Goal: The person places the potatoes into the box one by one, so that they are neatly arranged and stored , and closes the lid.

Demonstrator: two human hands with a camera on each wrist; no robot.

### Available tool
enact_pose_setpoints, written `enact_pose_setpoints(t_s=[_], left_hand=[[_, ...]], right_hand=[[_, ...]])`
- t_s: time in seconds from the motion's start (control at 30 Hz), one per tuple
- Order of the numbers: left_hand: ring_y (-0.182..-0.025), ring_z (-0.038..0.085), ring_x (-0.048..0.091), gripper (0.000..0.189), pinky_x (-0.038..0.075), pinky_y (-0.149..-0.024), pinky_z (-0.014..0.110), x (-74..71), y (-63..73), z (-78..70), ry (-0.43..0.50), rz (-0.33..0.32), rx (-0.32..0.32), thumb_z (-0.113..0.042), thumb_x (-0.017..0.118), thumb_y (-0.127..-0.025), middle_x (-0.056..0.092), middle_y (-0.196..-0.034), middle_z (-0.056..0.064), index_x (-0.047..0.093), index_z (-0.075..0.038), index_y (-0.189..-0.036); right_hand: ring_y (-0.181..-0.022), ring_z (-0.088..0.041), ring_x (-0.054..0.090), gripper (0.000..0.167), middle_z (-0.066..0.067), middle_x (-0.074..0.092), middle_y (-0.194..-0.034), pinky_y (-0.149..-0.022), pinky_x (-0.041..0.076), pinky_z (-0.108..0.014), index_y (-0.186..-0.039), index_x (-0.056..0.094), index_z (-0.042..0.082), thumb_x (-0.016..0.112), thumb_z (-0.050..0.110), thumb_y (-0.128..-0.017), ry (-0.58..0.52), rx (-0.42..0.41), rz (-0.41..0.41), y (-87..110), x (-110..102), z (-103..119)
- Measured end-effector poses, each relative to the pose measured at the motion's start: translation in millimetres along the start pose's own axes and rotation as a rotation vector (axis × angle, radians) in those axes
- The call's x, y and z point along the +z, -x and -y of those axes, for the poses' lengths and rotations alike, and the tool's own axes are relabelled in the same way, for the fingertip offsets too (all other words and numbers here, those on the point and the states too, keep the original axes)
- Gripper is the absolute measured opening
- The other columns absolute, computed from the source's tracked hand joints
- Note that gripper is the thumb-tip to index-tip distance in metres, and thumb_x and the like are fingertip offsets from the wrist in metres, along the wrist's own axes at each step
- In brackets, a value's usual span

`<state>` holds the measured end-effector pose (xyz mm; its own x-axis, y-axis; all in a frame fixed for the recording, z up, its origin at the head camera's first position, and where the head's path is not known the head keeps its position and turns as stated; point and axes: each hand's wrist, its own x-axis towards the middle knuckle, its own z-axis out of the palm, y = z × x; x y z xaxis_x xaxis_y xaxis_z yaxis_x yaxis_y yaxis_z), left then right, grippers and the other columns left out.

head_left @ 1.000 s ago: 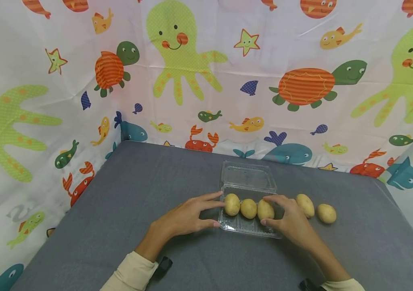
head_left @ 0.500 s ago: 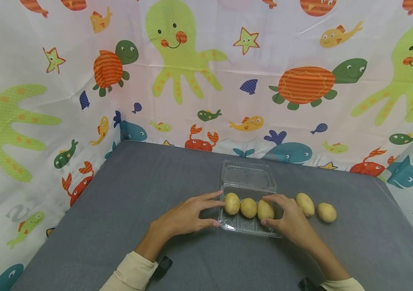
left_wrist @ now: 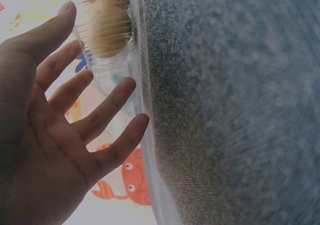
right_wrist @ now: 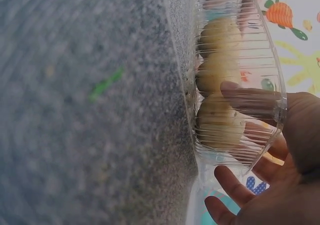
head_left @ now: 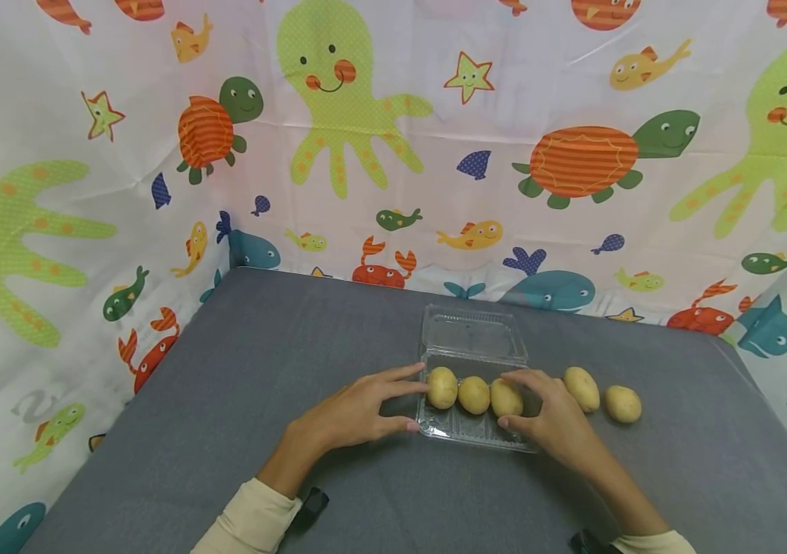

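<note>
Three potatoes sit in a row in the base of a clear plastic clamshell container (head_left: pixel 476 441), whose lid (head_left: pixel 472 336) lies folded back behind it. My right hand (head_left: pixel 555 419) reaches over the container's right end, thumb and forefinger around the rightmost potato (head_left: pixel 507 398). Through the ribbed wall in the right wrist view, the thumb shows against that potato (right_wrist: pixel 217 125). At the left end, my left hand (head_left: pixel 365 404) has its fingers spread and relaxed, fingertips right at the rim beside the left potato (head_left: pixel 442 388). The middle potato (head_left: pixel 474 395) lies between the two.
Two more potatoes, one nearer (head_left: pixel 581 389) and one farther right (head_left: pixel 623 405), lie on the grey tablecloth (head_left: pixel 282 331) beyond my right hand. A white curtain (head_left: pixel 393 154) with sea-animal prints hangs along the back and sides.
</note>
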<state>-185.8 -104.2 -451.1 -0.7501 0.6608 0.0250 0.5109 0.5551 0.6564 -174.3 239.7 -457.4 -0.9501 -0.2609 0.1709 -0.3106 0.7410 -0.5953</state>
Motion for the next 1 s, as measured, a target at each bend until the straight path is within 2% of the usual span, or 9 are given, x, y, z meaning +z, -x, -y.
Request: enact_pose_setpoints(t_s=[0.3, 0.43, 0.7, 0.83, 1.0], left_hand=[[-0.158, 0.019, 0.033, 0.062, 0.038, -0.123, 0.052, 0.1, 0.0, 1.2, 0.002, -0.003, 0.020, -0.043, 0.074, -0.100, 0.031, -0.174, -0.006, 0.055, -0.027, -0.157], [-0.158, 0.017, 0.033, 0.062, 0.038, -0.124, 0.050, 0.1, -0.5, 1.3, -0.001, -0.002, 0.013, -0.042, 0.075, -0.100, 0.031, -0.174, -0.007, 0.055, -0.028, -0.157], [-0.158, 0.015, 0.032, 0.062, 0.038, -0.124, 0.050, 0.1, -0.7, 1.2, 0.002, 0.000, 0.011, -0.042, 0.074, -0.100, 0.031, -0.174, -0.007, 0.054, -0.028, -0.157], [-0.158, 0.015, 0.032, 0.062, 0.038, -0.124, 0.049, 0.2, -1.3, 1.4, -0.001, 0.003, 0.008, -0.042, 0.074, -0.100, 0.030, -0.174, -0.008, 0.054, -0.029, -0.157], [-0.158, 0.015, 0.032, 0.062, 0.038, -0.124, 0.049, 0.0, -1.2, 1.1, -0.001, 0.003, 0.005, -0.042, 0.075, -0.100, 0.030, -0.174, -0.008, 0.054, -0.029, -0.157]], right_hand=[[-0.133, -0.045, 0.057, 0.061, -0.016, 0.068, -0.138, -0.109, 0.043, -0.067, -0.135, 0.070, 0.008, 0.094, 0.016, -0.080, -0.052, -0.016, -0.005, 1.2, -3.3, -0.6], [-0.134, -0.043, 0.057, 0.060, -0.016, 0.068, -0.138, -0.110, 0.043, -0.065, -0.135, 0.070, 0.007, 0.093, 0.015, -0.081, -0.083, -0.029, -0.006, 1.8, -6.8, -1.3], [-0.119, -0.034, 0.064, 0.059, -0.010, 0.070, -0.133, -0.097, 0.054, -0.056, -0.136, 0.071, 0.013, 0.093, 0.022, -0.082, -0.074, -0.038, -0.072, 6.7, -11.7, -3.8], [-0.116, -0.032, 0.067, 0.058, -0.009, 0.070, -0.133, -0.092, 0.059, -0.050, -0.136, 0.071, 0.013, 0.093, 0.023, -0.084, -0.059, -0.038, -0.115, 9.5, -14.9, -3.7], [-0.116, -0.030, 0.067, 0.057, -0.010, 0.070, -0.133, -0.090, 0.061, -0.044, -0.138, 0.069, 0.011, 0.091, 0.024, -0.086, -0.063, -0.008, -0.128, 11.4, -18.3, -3.8]])
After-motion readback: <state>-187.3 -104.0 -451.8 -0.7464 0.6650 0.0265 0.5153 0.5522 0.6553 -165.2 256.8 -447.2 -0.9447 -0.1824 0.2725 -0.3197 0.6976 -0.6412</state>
